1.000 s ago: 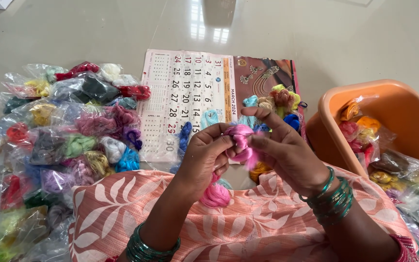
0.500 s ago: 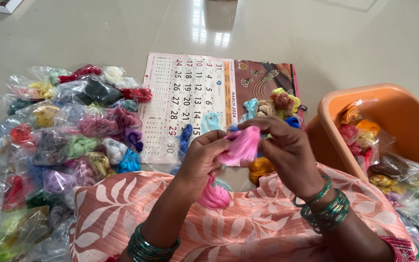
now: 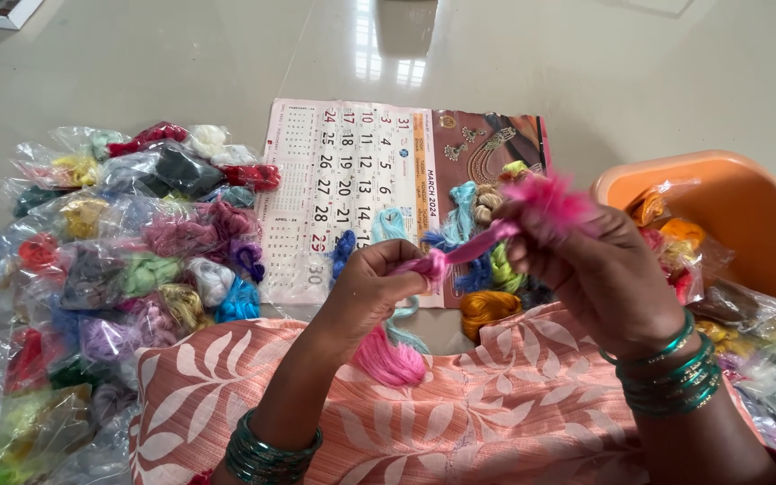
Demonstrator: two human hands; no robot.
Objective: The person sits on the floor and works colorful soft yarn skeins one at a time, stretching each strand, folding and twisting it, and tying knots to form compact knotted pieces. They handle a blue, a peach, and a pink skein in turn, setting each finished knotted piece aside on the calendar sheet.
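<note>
left hand [image 3: 374, 283] | right hand [image 3: 599, 269] | both pinch pink thread [image 3: 473, 251] (stretched taut)

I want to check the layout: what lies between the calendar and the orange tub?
In the head view, loose thread skeins in blue, green and mustard lie on and beside the calendar, before the orange tub.

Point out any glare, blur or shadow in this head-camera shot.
Head view: window glare streaks the glossy floor at top centre; the pink thread frays into motion blur at the right hand; the left hand looks sharper; the plastic packets glint; shadows stay soft under the orange tub.
</note>
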